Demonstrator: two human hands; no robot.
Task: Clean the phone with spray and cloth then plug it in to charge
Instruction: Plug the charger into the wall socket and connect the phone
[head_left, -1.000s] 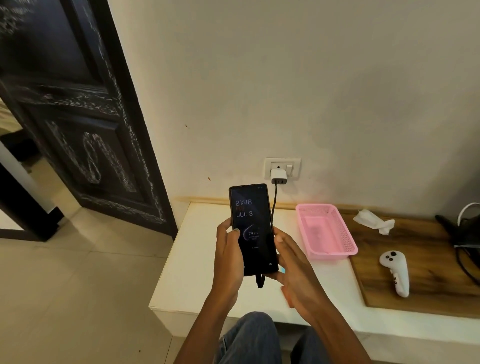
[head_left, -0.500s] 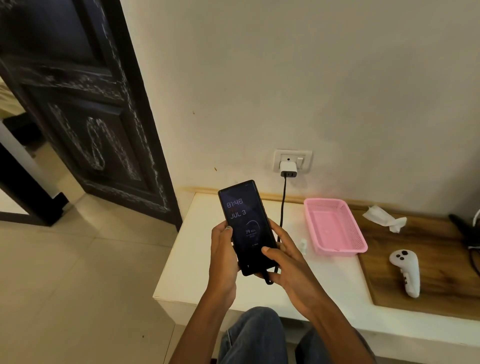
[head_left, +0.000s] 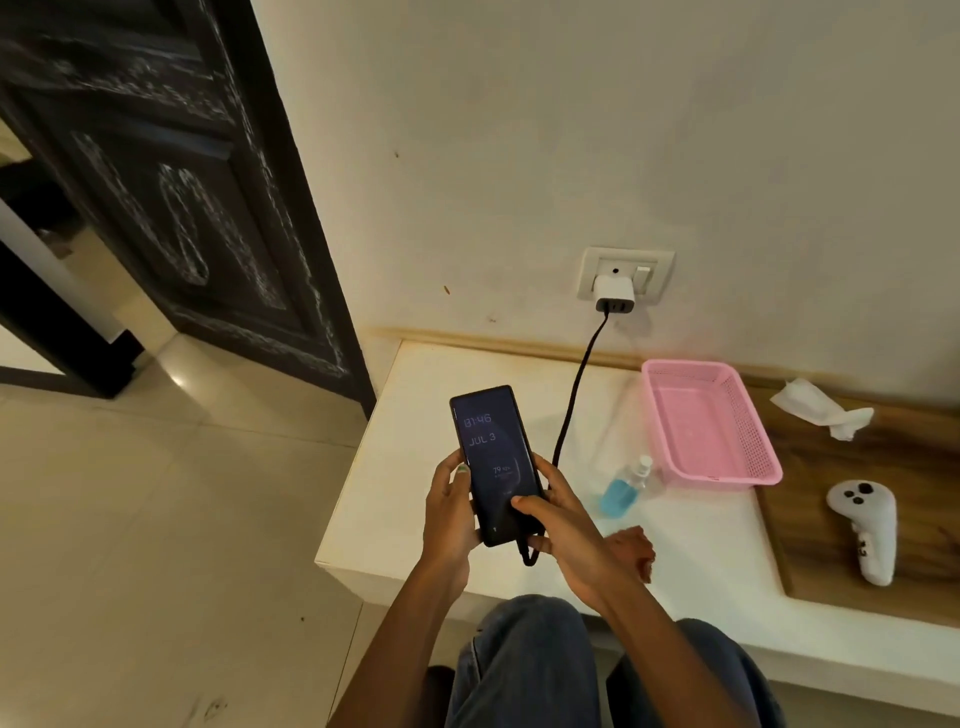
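Note:
A black phone (head_left: 491, 441) with a lit lock screen is held upright over the left end of a white ledge (head_left: 395, 499). My left hand (head_left: 451, 512) grips its left edge. My right hand (head_left: 569, 525) holds its right side, thumb on the lower screen. A black cable (head_left: 576, 395) runs from the phone's bottom up to a white charger (head_left: 614, 293) in the wall socket (head_left: 626, 274). A small spray bottle (head_left: 623, 488) of blue liquid lies tilted on the ledge, right of my hands. A reddish cloth (head_left: 631, 548) shows partly behind my right wrist.
A pink mesh basket (head_left: 750, 415) sits on the ledge near the wall. To its right a wooden board (head_left: 826, 499) holds a crumpled white tissue (head_left: 821, 408) and a white controller (head_left: 865, 527). A dark carved door (head_left: 171, 197) stands at the left, above a tiled floor.
The phone and both hands have dropped lower and slightly left toward the ledge's front. My right thumb now rests on the screen. The spray bottle has come into sight.

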